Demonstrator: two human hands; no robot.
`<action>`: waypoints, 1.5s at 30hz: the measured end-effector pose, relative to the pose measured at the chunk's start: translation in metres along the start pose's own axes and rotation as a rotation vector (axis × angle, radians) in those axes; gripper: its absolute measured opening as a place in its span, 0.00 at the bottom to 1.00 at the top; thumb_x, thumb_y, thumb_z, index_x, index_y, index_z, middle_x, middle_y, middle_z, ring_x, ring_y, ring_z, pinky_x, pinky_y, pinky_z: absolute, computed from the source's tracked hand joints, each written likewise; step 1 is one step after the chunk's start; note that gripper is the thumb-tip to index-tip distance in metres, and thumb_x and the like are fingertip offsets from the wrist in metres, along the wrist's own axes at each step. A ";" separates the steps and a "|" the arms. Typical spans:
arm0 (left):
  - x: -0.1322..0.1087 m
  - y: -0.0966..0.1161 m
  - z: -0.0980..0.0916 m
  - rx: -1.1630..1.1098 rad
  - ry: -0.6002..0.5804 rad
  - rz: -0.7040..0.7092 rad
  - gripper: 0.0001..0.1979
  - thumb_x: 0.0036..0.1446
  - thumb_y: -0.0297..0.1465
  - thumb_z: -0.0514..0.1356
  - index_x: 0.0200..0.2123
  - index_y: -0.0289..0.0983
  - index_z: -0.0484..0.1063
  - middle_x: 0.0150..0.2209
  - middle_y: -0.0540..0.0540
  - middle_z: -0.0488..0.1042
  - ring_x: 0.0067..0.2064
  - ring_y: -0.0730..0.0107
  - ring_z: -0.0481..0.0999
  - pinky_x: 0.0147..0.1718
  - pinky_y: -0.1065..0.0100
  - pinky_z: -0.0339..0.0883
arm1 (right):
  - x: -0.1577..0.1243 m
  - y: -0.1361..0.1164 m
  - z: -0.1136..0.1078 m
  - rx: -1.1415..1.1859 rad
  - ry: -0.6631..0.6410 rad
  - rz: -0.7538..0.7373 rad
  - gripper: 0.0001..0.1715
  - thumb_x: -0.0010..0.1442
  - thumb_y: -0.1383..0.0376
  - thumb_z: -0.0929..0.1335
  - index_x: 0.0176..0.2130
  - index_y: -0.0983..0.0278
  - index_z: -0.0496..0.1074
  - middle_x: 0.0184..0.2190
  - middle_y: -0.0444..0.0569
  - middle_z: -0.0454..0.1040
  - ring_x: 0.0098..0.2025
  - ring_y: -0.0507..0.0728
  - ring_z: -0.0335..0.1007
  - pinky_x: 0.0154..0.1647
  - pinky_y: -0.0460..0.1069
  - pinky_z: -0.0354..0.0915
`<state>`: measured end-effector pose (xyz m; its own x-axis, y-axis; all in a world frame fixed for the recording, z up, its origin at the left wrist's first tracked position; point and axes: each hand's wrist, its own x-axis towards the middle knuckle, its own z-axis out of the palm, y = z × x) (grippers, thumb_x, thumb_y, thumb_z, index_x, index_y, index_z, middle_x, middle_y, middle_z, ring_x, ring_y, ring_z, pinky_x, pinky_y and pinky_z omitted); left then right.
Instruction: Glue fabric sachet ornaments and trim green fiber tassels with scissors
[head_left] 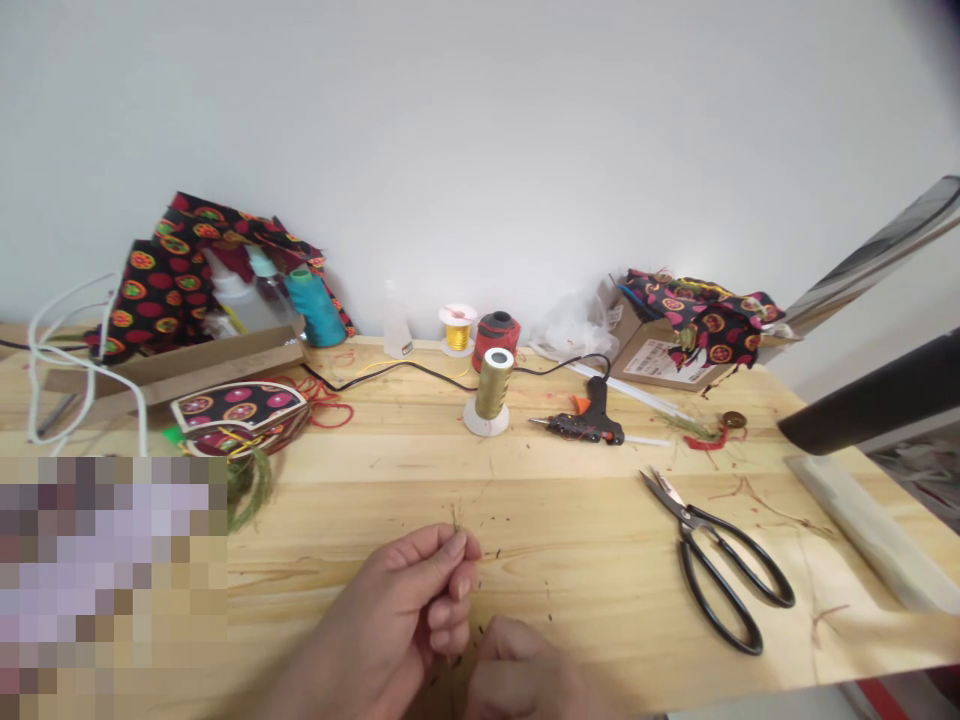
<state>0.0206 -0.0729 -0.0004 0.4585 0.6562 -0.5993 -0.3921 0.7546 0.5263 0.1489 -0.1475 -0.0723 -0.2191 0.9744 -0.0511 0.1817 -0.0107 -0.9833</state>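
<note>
My left hand (416, 590) is closed in a pinch, thumb against forefinger, over the table's front middle. Short ends of olive thread (456, 514) stick up from between its fingertips. Just below and to the right, my right hand (521, 668) is curled shut near the bottom edge; whatever lies inside its fingers is hidden. Beyond the hands a cone of olive thread (494, 385) stands upright, and a faint strand trails from it toward my left hand. To the right lie black-handled scissors (712, 560), slightly apart at the blades.
A black glue gun (589, 418) lies behind the scissors. At the back are a red thread spool (497, 338), a yellow wire spool (457, 328) and a cardboard box (652, 350) topped with patterned fabric. Patterned pieces (240, 408) and a teal cone (315, 308) sit left.
</note>
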 end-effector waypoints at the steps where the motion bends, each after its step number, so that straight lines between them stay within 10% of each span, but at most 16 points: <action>1: 0.000 0.001 0.000 0.009 0.016 0.008 0.05 0.51 0.26 0.64 0.24 0.31 0.74 0.19 0.55 0.63 0.18 0.86 0.53 0.17 0.80 0.46 | 0.001 -0.004 -0.005 -0.030 -0.017 -0.054 0.23 0.48 0.51 0.73 0.14 0.61 0.68 0.19 0.42 0.63 0.24 0.50 0.62 0.19 0.43 0.55; 11: -0.002 0.002 0.004 0.447 0.093 0.198 0.15 0.53 0.36 0.62 0.19 0.35 0.69 0.17 0.55 0.61 0.19 0.79 0.52 0.18 0.74 0.44 | 0.029 -0.070 -0.060 -0.081 0.191 0.084 0.13 0.60 0.60 0.67 0.33 0.61 0.80 0.26 0.46 0.73 0.32 0.53 0.67 0.35 0.48 0.63; 26: -0.003 0.003 0.006 0.790 0.100 0.250 0.17 0.55 0.39 0.57 0.18 0.38 0.65 0.16 0.56 0.57 0.18 0.76 0.52 0.19 0.71 0.44 | 0.061 -0.076 -0.037 0.477 0.211 0.254 0.13 0.41 0.60 0.77 0.19 0.66 0.74 0.20 0.44 0.73 0.25 0.53 0.68 0.32 0.49 0.64; 45: -0.002 -0.001 0.004 0.367 0.094 0.175 0.13 0.49 0.38 0.63 0.20 0.35 0.68 0.17 0.56 0.59 0.19 0.80 0.49 0.16 0.74 0.41 | 0.064 -0.077 -0.035 0.510 0.299 0.307 0.11 0.42 0.64 0.74 0.17 0.67 0.70 0.14 0.39 0.66 0.20 0.46 0.53 0.24 0.44 0.51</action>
<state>0.0232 -0.0753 0.0025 0.3288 0.7852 -0.5248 -0.1394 0.5900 0.7953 0.1545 -0.0762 0.0061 0.0587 0.9298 -0.3632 -0.2987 -0.3308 -0.8952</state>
